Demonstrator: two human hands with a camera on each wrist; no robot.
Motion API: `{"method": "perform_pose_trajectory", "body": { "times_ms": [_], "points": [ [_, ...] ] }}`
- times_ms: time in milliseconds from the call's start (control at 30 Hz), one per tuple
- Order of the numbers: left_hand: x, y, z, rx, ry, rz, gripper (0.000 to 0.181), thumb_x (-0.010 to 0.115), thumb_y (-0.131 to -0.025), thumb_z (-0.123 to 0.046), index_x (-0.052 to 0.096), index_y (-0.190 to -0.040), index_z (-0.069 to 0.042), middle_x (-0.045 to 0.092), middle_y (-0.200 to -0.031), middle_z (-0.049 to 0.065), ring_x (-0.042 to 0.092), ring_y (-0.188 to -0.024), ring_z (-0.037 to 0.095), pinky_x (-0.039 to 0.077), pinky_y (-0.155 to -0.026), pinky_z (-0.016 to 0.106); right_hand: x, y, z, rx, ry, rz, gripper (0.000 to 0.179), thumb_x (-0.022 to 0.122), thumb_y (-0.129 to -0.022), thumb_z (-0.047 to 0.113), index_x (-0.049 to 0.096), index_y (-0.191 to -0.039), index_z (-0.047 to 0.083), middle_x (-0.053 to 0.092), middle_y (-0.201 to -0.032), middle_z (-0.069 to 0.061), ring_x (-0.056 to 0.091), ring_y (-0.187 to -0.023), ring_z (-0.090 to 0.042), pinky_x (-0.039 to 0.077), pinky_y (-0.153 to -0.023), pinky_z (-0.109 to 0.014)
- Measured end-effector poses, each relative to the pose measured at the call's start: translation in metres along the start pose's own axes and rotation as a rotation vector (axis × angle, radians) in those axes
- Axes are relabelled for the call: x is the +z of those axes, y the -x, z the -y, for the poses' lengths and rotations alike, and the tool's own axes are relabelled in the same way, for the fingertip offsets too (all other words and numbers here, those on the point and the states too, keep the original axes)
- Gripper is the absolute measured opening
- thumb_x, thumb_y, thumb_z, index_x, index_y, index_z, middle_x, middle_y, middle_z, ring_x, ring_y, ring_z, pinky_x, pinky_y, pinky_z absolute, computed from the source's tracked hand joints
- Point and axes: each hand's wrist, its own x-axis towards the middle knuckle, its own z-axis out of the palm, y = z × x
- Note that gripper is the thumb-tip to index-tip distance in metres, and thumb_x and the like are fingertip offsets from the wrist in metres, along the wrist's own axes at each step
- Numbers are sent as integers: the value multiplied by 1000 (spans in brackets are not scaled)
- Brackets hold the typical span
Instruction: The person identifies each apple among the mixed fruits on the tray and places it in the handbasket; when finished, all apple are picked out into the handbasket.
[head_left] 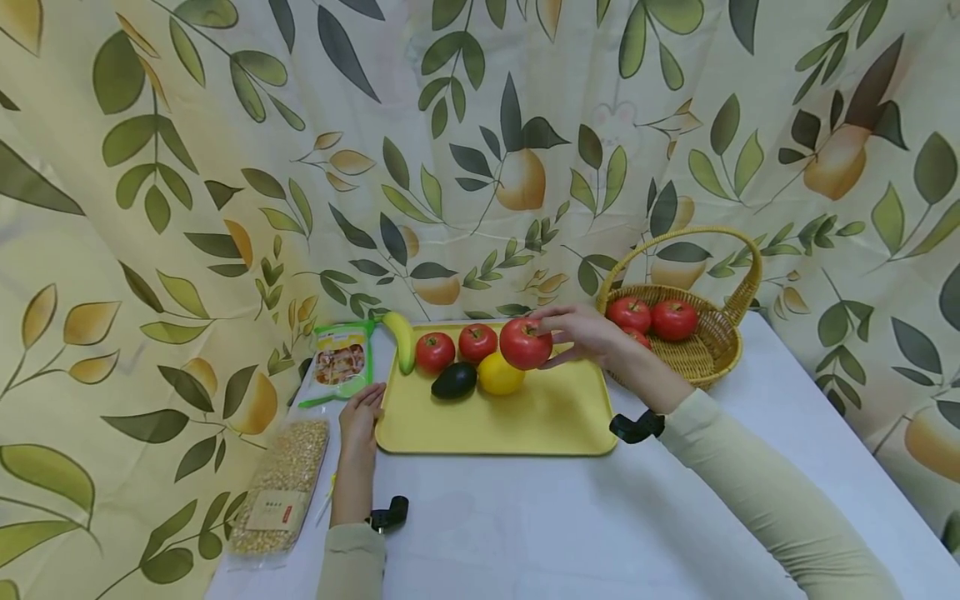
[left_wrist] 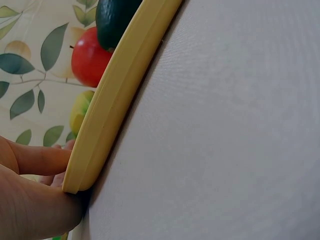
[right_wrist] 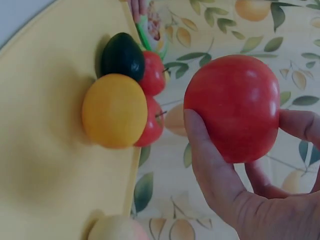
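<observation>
My right hand [head_left: 581, 333] holds a red apple [head_left: 526, 343] above the yellow tray [head_left: 495, 433], with thumb and fingers around the apple [right_wrist: 232, 107] in the right wrist view. My left hand [head_left: 362, 412] is at the tray's left edge; the left wrist view shows the tray's rim [left_wrist: 107, 110] pinched between thumb and fingers. Along the tray's left and back lie a banana [head_left: 402, 342], two red apples [head_left: 435, 353], a dark green avocado [head_left: 454, 381] and a yellow lemon-like fruit [head_left: 500, 377]. A pale pinkish round thing [right_wrist: 117, 230] shows partly in the right wrist view.
A wicker basket [head_left: 716, 358] with several red apples [head_left: 674, 320] stands at the right, its handle upright. At the left are a green-edged food packet [head_left: 341, 358] and a clear bag of yellow kernels [head_left: 288, 467]. A leaf-patterned curtain [head_left: 480, 242] hangs behind the white table [head_left: 510, 525].
</observation>
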Motion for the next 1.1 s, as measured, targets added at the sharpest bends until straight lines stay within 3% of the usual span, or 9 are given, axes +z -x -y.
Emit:
{"method": "perform_pose_trajectory", "body": {
  "times_ms": [267,800,1100],
  "points": [
    [1,1,-1,13,6,9,66,34,-86,27,42,-150,13,46,-154,31,43,-147,37,37,-120,38,-17,2,2,-20,37,-57,55,68,-96,11,54,-147,-2,46,-151,-22,52,-126,-42,59,-87,-58],
    [2,2,-1,9,-21,5,63,36,-90,25,44,-151,10,47,-154,29,44,-147,36,38,-119,39,-60,17,7,13,9,-115,62,64,-97,8,43,-154,-5,33,-162,-25,42,-141,-52,56,-93,-60],
    [-1,0,1,5,-7,2,65,36,-87,27,45,-149,11,49,-153,29,46,-146,37,39,-119,38,-85,23,6,26,53,-142,61,62,-102,14,40,-157,-2,31,-161,-27,43,-138,-50,54,-94,-58]
  ]
}}
